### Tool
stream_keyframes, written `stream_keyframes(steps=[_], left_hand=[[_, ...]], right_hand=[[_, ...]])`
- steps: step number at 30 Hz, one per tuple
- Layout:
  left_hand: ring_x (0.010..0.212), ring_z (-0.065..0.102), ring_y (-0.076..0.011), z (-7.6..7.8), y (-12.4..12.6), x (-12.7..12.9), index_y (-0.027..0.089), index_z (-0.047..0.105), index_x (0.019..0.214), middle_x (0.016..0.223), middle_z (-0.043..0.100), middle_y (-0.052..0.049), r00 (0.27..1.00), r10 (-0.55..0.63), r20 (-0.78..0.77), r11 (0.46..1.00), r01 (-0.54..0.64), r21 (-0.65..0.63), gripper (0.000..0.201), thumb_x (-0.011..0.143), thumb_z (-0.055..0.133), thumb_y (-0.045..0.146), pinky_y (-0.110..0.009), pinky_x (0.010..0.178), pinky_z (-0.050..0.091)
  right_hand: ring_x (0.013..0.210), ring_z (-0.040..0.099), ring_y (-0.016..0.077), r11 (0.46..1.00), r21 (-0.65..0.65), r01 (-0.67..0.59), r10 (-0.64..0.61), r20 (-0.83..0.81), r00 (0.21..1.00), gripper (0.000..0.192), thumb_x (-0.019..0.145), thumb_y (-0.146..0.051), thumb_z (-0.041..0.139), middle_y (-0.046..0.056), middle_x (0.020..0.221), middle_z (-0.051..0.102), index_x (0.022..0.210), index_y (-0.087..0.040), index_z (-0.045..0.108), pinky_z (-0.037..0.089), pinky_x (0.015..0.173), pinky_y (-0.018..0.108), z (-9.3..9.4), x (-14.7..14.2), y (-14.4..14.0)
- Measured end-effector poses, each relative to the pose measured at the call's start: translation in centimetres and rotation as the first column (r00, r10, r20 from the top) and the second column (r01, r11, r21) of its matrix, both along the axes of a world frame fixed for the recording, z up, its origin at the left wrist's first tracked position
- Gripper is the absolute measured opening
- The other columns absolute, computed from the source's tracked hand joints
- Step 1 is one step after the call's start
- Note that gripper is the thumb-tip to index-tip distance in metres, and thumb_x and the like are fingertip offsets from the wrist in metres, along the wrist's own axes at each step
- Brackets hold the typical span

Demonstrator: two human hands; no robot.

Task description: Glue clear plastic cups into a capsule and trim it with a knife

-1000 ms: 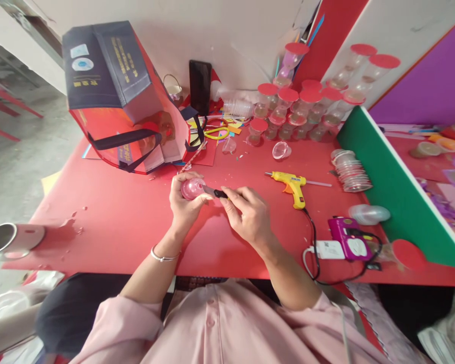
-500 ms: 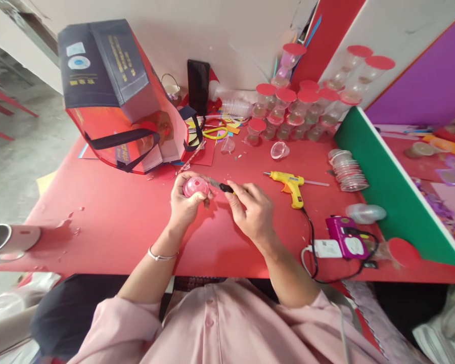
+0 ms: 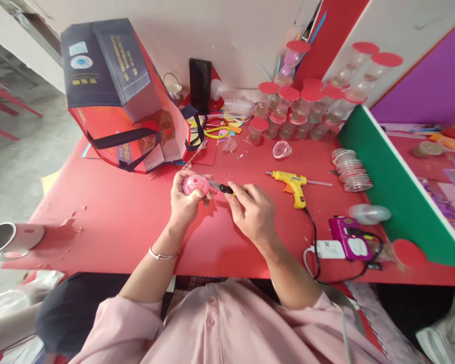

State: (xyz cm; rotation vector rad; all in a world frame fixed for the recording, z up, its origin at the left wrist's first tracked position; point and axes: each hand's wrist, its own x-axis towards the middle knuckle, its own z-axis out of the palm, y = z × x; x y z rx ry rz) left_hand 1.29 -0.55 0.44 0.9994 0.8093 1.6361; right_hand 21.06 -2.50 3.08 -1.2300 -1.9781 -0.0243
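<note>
My left hand [image 3: 185, 201] is closed around a small clear plastic cup [image 3: 195, 185], which looks pink against the red table and has a small hole in its upward-facing end. My right hand [image 3: 252, 210] grips a utility knife [image 3: 225, 188] by its handle, most of which is hidden in the fingers. The knife's blade points left and reaches the cup's right side by my left fingertips; whether it touches the plastic I cannot tell. Right of my hands lies a yellow hot glue gun [image 3: 296, 188] with a clear stick in its back.
Hourglass-like cup pairs with red discs [image 3: 289, 94] stand at the back right. A dark-and-red bag [image 3: 109, 106] stands at the back left, a metal mug [image 3: 15, 238] at the left edge. A purple power adapter [image 3: 351, 240], stacked cups [image 3: 352, 170] and a green divider [image 3: 405, 187] are right.
The view has shifted very slightly. Both hands keep their hold on the cup and the knife, with the cup tilted a little differently.
</note>
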Motion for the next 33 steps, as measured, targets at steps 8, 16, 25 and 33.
stream_keyframes(steps=[8, 16, 25, 33], left_hand=[[0.066, 0.074, -0.0115, 0.1, -0.2, 0.0, 0.023, 0.064, 0.124, 0.128, 0.076, -0.009, 0.999, -0.019, -0.047, 0.995, 0.014, -0.094, 0.065, 0.07, 0.101, 0.031, -0.02, 0.047, 0.058], [0.061, 0.071, -0.014, -0.7, -0.3, -0.5, 0.026, 0.067, 0.138, 0.085, 0.075, 0.001, 0.985, -0.137, -0.1, 0.985, 0.125, -0.121, 0.074, 0.072, 0.1, 0.036, -0.022, 0.048, 0.06], [0.056, 0.069, -0.0135, -0.7, -0.5, -1.0, 0.026, 0.068, 0.137, 0.087, 0.074, 0.0, 0.967, -0.071, -0.243, 0.992, 0.042, -0.123, 0.072, 0.073, 0.1, 0.036, -0.025, 0.048, 0.061], [0.058, 0.067, -0.0121, -0.4, -0.2, -1.4, 0.028, 0.066, 0.138, 0.097, 0.073, -0.002, 0.948, 0.082, -0.309, 0.994, -0.101, -0.047, 0.078, 0.07, 0.101, 0.041, -0.023, 0.046, 0.06]], right_hand=[[0.088, 0.078, 0.0196, 0.975, -0.212, -0.074, 0.047, -0.131, 0.99, 0.041, 0.114, -0.042, 0.047, 0.008, 0.101, 0.085, 0.128, -0.021, 0.078, 0.056, 0.083, 0.03, 0.5, 0.0, -0.3], [0.074, 0.078, 0.0169, 0.879, -0.441, -0.184, 0.049, -0.301, 0.952, 0.045, 0.115, -0.05, 0.041, 0.003, 0.086, 0.083, 0.116, -0.024, 0.078, 0.052, 0.072, 0.026, 1.0, 0.0, -0.4], [0.073, 0.073, 0.0158, 0.897, -0.421, -0.137, 0.05, -0.21, 0.976, 0.049, 0.115, -0.05, 0.04, 0.004, 0.086, 0.083, 0.105, -0.022, 0.08, 0.044, 0.069, 0.027, 1.2, 0.2, -0.3], [0.074, 0.074, 0.0174, 0.884, -0.46, -0.085, 0.019, -0.147, 0.989, 0.05, 0.114, -0.051, 0.039, 0.005, 0.089, 0.084, 0.104, -0.023, 0.08, 0.042, 0.068, 0.027, 1.1, 0.4, -0.2]])
